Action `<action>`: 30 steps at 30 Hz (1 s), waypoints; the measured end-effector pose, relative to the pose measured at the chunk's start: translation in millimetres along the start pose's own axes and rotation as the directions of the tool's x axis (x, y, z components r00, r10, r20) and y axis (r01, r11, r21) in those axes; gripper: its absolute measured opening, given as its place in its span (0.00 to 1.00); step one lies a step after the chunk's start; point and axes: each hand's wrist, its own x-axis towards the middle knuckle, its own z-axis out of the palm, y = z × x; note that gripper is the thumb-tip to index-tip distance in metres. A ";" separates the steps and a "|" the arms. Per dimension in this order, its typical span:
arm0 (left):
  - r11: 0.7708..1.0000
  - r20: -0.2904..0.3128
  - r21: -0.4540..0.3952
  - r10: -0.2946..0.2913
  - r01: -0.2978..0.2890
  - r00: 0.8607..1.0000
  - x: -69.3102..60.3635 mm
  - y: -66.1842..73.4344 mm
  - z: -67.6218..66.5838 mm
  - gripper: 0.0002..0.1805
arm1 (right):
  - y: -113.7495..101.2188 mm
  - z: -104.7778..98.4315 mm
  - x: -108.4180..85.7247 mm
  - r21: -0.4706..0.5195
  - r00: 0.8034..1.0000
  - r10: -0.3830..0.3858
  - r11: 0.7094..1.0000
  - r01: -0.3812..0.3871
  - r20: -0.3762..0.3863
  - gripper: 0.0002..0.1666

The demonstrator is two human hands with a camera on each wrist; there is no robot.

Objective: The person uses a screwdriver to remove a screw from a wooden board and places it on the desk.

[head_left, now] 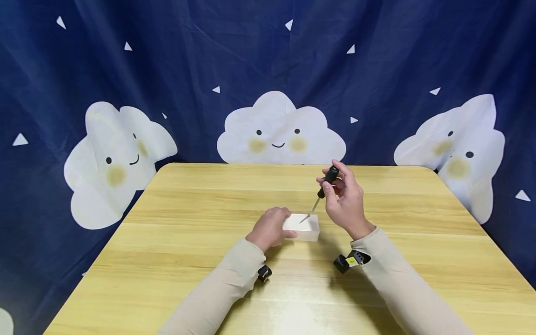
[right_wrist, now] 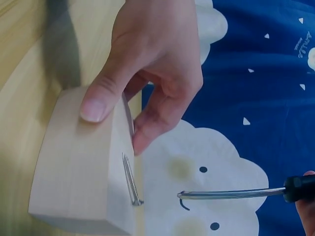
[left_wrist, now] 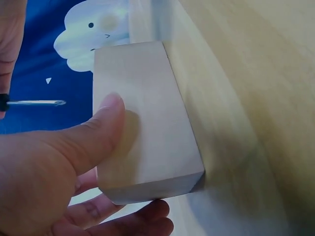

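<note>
A pale wooden block (head_left: 304,235) lies flat on the table, and my left hand (head_left: 269,229) grips its left end. In the left wrist view the thumb presses the near side of the block (left_wrist: 142,83), with fingers behind it. My right hand (head_left: 347,202) holds a screwdriver (head_left: 331,175) by its black handle, shaft slanting down to the left. On the block's top lies a thin silver fastener (right_wrist: 130,181) with a flat head; screw or nail, I cannot tell. The screwdriver tip hovers above the block near the fastener's head, apart from it in the right wrist view.
The light wood table (head_left: 188,209) extends around both hands. Behind it hangs a dark blue curtain (head_left: 188,56) with smiling clouds and white triangles. A black wrist device (head_left: 341,264) sits at the right sleeve, another (head_left: 264,273) at the left.
</note>
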 end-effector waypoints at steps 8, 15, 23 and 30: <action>1.000 0.052 0.005 -0.001 0.001 0.999 7.9 3.6 -6.3 0.31 | 7.1 -10.5 -1.2 -0.047 1.000 0.000 0.999 -0.001 -0.019 0.30; 1.000 0.015 0.010 0.012 -0.012 1.000 15.1 12.3 -12.5 0.28 | 12.3 -17.1 -2.5 -0.074 0.999 -0.013 0.997 0.010 -0.041 0.31; 0.999 0.038 0.038 0.018 -0.019 0.999 19.9 16.3 -9.3 0.23 | 18.0 -22.6 -6.9 -0.100 0.999 -0.006 0.995 0.001 -0.053 0.31; 0.999 0.019 0.000 0.032 -0.032 0.999 24.8 17.7 -6.7 0.14 | 23.5 -25.5 -10.3 -0.107 0.998 0.003 0.994 -0.009 -0.057 0.31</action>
